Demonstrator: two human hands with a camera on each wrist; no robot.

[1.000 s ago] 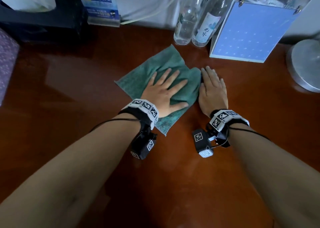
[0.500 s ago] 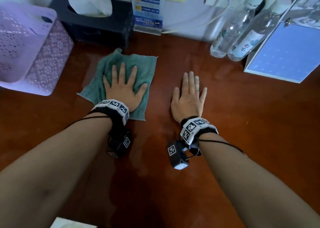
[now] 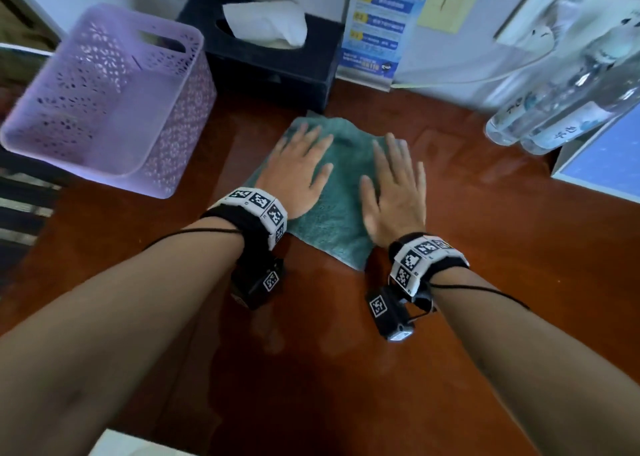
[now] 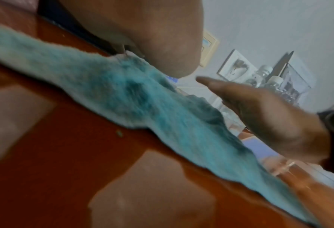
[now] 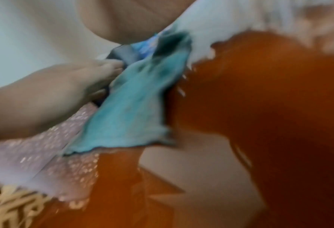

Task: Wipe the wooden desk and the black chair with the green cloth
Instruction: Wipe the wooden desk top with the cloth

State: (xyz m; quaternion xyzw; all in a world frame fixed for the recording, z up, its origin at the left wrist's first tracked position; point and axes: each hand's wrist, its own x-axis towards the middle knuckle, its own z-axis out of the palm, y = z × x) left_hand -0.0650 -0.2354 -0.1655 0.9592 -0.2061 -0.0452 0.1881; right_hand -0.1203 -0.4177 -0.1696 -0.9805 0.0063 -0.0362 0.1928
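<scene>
Seen from the head camera, the green cloth [image 3: 332,192] lies flat on the wooden desk [image 3: 467,247], just in front of a black tissue box [image 3: 270,67], and both hands lie on it palm down: the left hand [image 3: 298,171] on its left half with fingers straight and spread, the right hand [image 3: 394,196] on its right edge, fingers straight and close together, its outer side over bare wood. Neither hand grips the cloth. To the left of the cloth a lilac perforated basket [image 3: 104,102] stands on the desk; at the right stand two clear bottles [image 3: 554,109] with white labels, in front of a blue board [image 3: 602,164]. A blue and white leaflet [image 3: 377,29] leans against the wall, its printing too blurred to read (the same goes for the characters on the bottle labels). The left wrist view shows what the head view cannot: the nap of the cloth from low along the desk, the heel of the left palm pressed onto it, and the right hand [image 4: 269,117] coming down from the side with its thumb lifted clear of the fabric. The right wrist view, heavily blurred, shows the cloth's near corner [image 5: 134,108] slightly raised off the wood and the left hand [image 5: 64,86] beyond it, with the basket behind.
</scene>
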